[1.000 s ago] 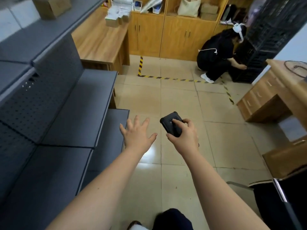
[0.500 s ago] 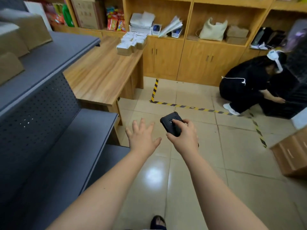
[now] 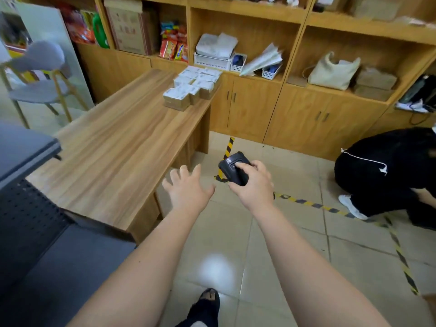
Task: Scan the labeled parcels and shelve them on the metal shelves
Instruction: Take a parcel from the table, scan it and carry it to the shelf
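Right hand point(image 3: 253, 185) grips the black scanner point(image 3: 233, 169), thumb on top; left hand point(image 3: 187, 190) is spread and holds nothing. Labeled parcels point(image 3: 192, 89) sit stacked on the wooden table point(image 3: 113, 152). White baskets point(image 3: 212, 62) in the cabinet hold papers.

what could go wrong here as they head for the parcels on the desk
1. The right hand grips the scanner, so only the open left hand is free; the labeled parcels sit packed together at the desk's far end and one could get knocked off.
2. A crouching person is on the floor close to the right; a sidestep might bump them.
3. The desk corner juts beside the walking path.
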